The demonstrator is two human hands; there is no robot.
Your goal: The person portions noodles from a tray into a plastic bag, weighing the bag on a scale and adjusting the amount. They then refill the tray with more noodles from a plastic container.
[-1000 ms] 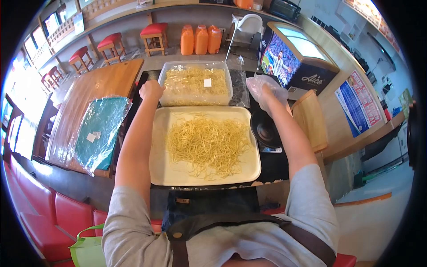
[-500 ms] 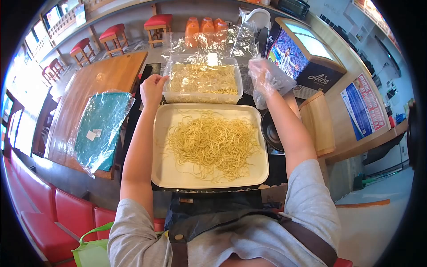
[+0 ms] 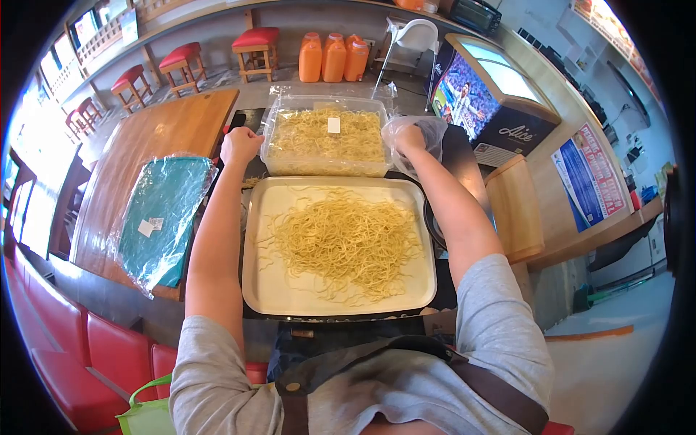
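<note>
A clear plastic container (image 3: 326, 168) full of yellow noodles stands behind a cream tray (image 3: 262, 290) that holds a loose heap of noodles (image 3: 341, 239). Clear plastic film (image 3: 335, 107) with a small white label lies over the container's top. My left hand (image 3: 241, 145) is closed at the container's left end, pinching the film's edge. My right hand (image 3: 412, 138), in a thin plastic glove, is closed at the container's right end, on the film there.
A green packet in a plastic bag (image 3: 163, 210) lies on the wooden table (image 3: 159, 123) to the left. A dark bowl (image 3: 433, 230) and a wooden box (image 3: 515, 206) sit right of the tray. Orange jugs (image 3: 332, 61), red stools (image 3: 255, 40) and a chest freezer (image 3: 493, 94) stand behind.
The film, lifted high above the container half a second ago, now lies flat over it. Both hands have come down to the container's ends.
</note>
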